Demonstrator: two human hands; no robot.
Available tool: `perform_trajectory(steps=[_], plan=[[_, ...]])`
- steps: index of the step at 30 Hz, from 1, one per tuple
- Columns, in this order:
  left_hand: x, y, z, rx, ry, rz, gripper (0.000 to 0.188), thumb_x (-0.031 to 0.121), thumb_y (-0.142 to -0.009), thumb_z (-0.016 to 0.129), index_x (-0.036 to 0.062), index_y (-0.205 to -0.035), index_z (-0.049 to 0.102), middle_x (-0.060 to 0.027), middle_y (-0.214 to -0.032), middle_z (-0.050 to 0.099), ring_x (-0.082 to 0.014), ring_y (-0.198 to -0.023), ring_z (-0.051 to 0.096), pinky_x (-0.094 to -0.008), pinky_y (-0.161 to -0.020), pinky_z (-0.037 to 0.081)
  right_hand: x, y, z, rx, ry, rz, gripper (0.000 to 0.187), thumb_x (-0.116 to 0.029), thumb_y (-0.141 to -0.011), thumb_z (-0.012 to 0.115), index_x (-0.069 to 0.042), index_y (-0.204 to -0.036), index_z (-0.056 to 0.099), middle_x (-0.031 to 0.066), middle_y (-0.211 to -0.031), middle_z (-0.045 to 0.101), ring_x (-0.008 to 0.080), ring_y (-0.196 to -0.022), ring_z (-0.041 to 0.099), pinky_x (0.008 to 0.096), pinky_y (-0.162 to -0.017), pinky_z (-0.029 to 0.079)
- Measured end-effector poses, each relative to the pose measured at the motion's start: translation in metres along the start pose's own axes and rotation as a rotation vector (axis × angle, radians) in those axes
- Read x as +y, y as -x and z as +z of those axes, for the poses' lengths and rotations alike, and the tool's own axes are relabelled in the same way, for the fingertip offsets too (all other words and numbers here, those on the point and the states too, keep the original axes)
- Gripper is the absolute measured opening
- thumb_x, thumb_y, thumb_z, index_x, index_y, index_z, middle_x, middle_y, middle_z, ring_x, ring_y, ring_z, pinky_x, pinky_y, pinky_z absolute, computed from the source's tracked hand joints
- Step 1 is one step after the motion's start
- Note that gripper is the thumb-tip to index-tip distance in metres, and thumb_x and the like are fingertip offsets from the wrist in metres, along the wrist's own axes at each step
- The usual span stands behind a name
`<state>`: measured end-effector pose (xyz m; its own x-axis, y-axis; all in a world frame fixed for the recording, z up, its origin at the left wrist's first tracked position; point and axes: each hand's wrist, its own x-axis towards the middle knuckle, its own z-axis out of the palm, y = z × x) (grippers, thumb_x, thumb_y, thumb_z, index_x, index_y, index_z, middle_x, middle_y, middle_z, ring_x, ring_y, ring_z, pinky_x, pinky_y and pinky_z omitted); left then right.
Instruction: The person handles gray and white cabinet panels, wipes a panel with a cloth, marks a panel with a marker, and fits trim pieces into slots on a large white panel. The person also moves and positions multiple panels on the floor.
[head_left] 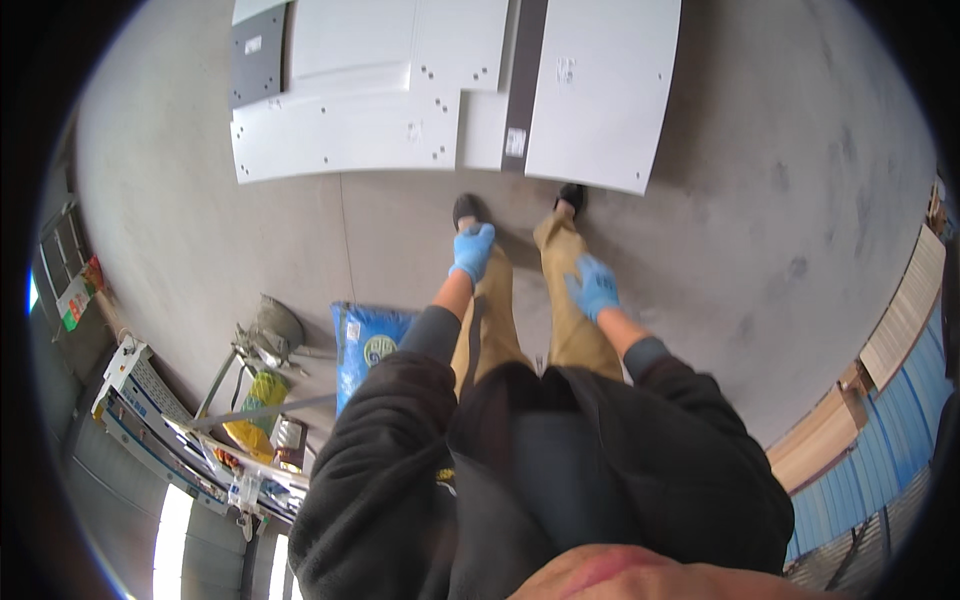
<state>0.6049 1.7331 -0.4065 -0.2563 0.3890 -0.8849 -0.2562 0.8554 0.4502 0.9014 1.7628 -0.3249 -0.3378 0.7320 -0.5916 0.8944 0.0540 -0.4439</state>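
My left hand [472,250], in a light blue glove, is closed in front of my left shin, its fingers curled. What it holds, if anything, is hidden. A dark grey strip [477,335] runs below it along the tan trouser leg; I cannot tell whether the hand grips it. Beside my right leg hangs my right hand [593,287] in a matching glove, fingers loosely extended and nothing visible in them. Just beyond my shoes, white flat panels [595,100] with small holes lie overlapping, with a dark grey panel strip [524,90] among them.
A blue sack [360,345] stands at my left, near a grey bucket-like container [275,328] and a cluttered rack [205,460]. Wooden boards [820,440] and blue corrugated sheeting [870,470] line the right side. Concrete floor [780,220] surrounds the panels.
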Motion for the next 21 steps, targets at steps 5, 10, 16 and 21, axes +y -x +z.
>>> perform_trajectory(steps=[5, 10, 16, 21], plan=[[-0.023, 0.082, -0.027, 0.148, -0.594, 0.364, 0.038, 0.028, -0.095, 0.069, -0.0007, -0.120, 0.073, -0.0207, -0.119, 0.075, -0.0362, -0.113, 0.071, -0.0455, -0.100, 0.053, -0.021, -0.068, -0.004, 0.081, 0.208, -0.311, 0.056, -0.031, -0.084, 0.075, -0.004, -0.132, 0.064, 0.0192, -0.149, 0.057, 0.0382, -0.136, 0.053, 0.0516, -0.116, 0.040], [-0.078, 0.113, -0.049, 0.144, -0.930, 0.491, 0.043, 0.027, -0.093, 0.070, -0.0002, -0.126, 0.069, -0.0188, -0.132, 0.068, -0.0390, -0.126, 0.061, -0.0485, -0.100, 0.050, -0.032, -0.184, 0.038, 0.259, 0.373, -0.495, 0.069, -0.033, -0.078, 0.081, -0.003, -0.137, 0.061, 0.0193, -0.162, 0.045, 0.0370, -0.149, 0.042, 0.0551, -0.122, 0.034], [-0.100, 0.101, -0.055, 0.162, -0.976, 0.468, 0.042, 0.024, -0.091, 0.070, 0.0007, -0.125, 0.068, -0.0173, -0.131, 0.067, -0.0376, -0.125, 0.061, -0.0485, -0.099, 0.050, -0.025, -0.275, 0.078, 0.287, 0.526, -0.543, 0.083, -0.040, -0.077, 0.084, -0.004, -0.146, 0.057, 0.0193, -0.169, 0.033, 0.0376, -0.156, 0.032, 0.0550, -0.127, 0.027], [-0.100, 0.093, -0.053, 0.143, -0.987, 0.432, 0.043, 0.024, -0.089, 0.071, 0.0013, -0.125, 0.067, -0.0166, -0.131, 0.067, -0.0369, -0.124, 0.061, -0.0485, -0.098, 0.050, -0.013, -0.293, 0.101, 0.290, 0.556, -0.563, 0.079, -0.039, -0.078, 0.085, -0.004, -0.143, 0.058, 0.0204, -0.168, 0.035, 0.0414, -0.155, 0.032, 0.0531, -0.129, 0.028]])
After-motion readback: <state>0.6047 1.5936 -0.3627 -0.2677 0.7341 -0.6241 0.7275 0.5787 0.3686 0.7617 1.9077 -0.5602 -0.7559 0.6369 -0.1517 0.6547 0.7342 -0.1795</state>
